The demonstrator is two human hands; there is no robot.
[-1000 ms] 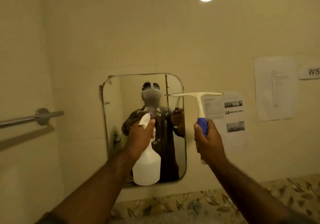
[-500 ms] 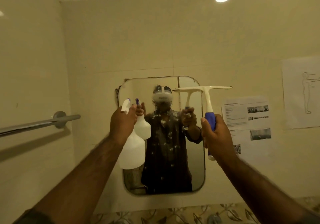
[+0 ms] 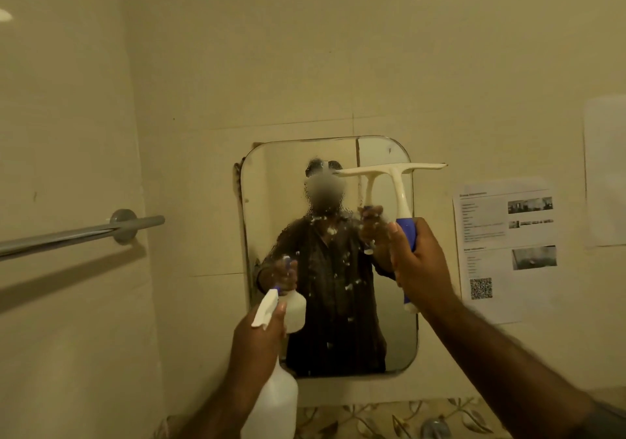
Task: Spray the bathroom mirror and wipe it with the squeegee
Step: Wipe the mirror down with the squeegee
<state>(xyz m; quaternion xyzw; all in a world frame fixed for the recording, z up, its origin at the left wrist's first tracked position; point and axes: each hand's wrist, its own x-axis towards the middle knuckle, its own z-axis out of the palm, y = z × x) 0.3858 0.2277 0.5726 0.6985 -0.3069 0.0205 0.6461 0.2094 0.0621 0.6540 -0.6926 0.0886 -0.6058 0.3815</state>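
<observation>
Two tools in hand: our right grip (image 3: 418, 262) is closed round the squeegee (image 3: 394, 181), its blade above the fist near the mirror (image 3: 389, 303); our left grip (image 3: 257, 337) clasps the spray bottle (image 3: 271, 401). A tilted blade could leave streaks through the foam.

We have lowered our left hand (image 3: 259, 340) and its white plastic spray bottle (image 3: 271, 401) from the wet rounded mirror's (image 3: 382, 330) middle to its bottom-left corner.

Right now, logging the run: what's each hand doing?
Left hand: closed on the spray bottle.
Right hand: closed on the squeegee handle.
</observation>
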